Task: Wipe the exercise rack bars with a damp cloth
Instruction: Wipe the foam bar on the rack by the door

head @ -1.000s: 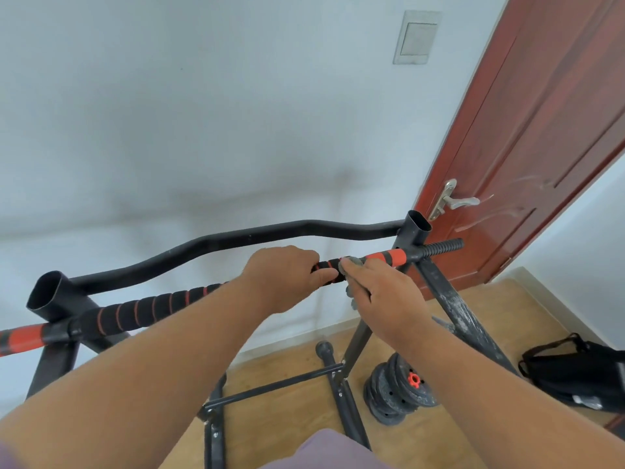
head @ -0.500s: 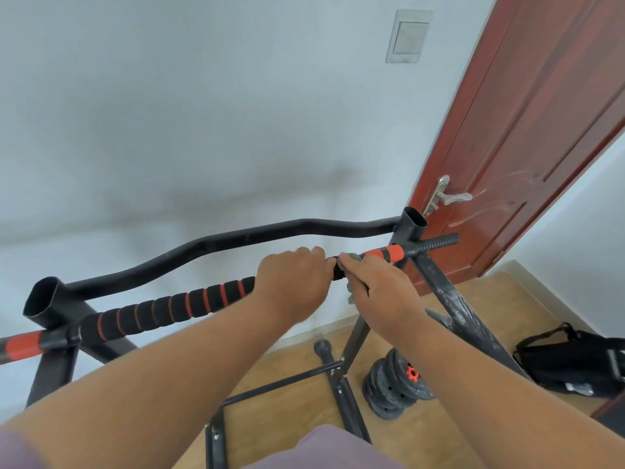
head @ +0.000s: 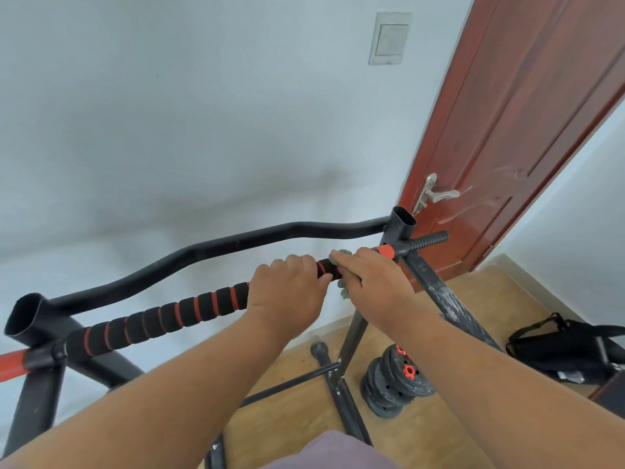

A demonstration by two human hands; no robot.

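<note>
Even, soft daylight is filling the scene, with a broad, faint grey shadow lying across the white wall (head: 169, 147). Pale glare streaks are showing on the glossy red door (head: 507, 130) beside its handle. Wide-angle distortion is bending straight lines near the edges, and the forearms at the bottom are looking slightly soft.

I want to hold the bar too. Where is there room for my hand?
Free: the foam bar between the left hand and the left post. Crowded: the right end, where the right hand holds the cloth.
</note>
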